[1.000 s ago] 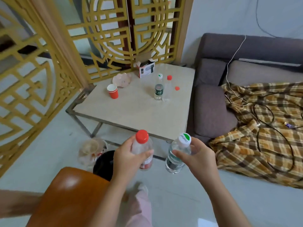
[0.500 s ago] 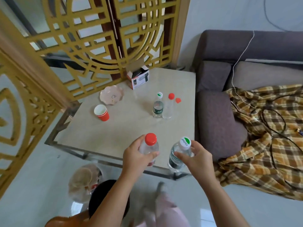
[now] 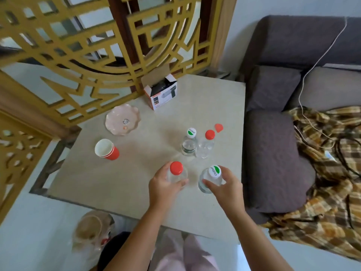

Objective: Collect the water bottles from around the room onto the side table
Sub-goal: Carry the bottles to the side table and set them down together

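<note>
My left hand [image 3: 163, 185] grips a clear bottle with a red cap [image 3: 176, 168], held upright over the beige side table [image 3: 125, 177]. My right hand [image 3: 226, 185] grips a clear bottle with a green-and-white cap [image 3: 214, 172], also upright over the table. Whether either bottle's base touches the tabletop I cannot tell. Farther back two more bottles stand side by side: a green-capped bottle [image 3: 189, 142] and a red-capped bottle [image 3: 206, 144]. A loose red cap [image 3: 218, 127] lies just behind them.
On the table's left stand stacked red paper cups [image 3: 106, 150], a pale scalloped dish [image 3: 123, 119] and an open cardboard box [image 3: 161, 93]. A gold lattice screen [image 3: 93, 55] borders the back and left. A grey sofa [image 3: 273, 153] with a plaid cloth [image 3: 322, 173] and cables lies right.
I have come up to the table; both hands carried their bottles forward from over the floor to above the tabletop, nearer the two standing bottles.
</note>
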`<action>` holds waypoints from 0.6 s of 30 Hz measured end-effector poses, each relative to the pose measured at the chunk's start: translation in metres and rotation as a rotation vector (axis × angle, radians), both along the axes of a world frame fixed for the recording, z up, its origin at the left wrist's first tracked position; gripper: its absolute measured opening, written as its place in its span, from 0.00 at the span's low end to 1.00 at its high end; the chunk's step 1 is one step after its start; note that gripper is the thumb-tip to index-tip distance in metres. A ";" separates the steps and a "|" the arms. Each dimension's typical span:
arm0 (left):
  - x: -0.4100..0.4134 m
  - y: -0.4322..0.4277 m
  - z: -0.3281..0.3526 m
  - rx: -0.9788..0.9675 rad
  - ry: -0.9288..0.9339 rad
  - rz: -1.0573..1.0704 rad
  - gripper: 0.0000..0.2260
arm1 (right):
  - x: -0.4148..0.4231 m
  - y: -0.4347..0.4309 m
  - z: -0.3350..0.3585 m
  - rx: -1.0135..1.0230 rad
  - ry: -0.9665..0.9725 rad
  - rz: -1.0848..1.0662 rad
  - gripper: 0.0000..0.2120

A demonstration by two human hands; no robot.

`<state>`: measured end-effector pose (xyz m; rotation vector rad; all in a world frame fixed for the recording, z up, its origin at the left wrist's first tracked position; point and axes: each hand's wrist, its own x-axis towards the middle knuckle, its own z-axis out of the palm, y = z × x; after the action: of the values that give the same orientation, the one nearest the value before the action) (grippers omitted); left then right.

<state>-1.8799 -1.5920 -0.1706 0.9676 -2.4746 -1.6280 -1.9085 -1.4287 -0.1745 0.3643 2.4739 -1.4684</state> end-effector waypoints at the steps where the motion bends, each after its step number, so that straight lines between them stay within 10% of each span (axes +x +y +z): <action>1: -0.008 0.000 -0.007 0.001 -0.012 0.004 0.24 | -0.006 -0.003 -0.008 -0.007 -0.012 -0.031 0.23; 18: -0.080 -0.002 -0.073 0.075 0.012 -0.066 0.25 | -0.059 -0.024 -0.079 -0.087 -0.004 -0.209 0.24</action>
<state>-1.9601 -1.5935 -0.2439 0.8900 -2.4798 -1.7530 -1.9674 -1.4524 -0.2535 0.6241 2.4202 -1.6460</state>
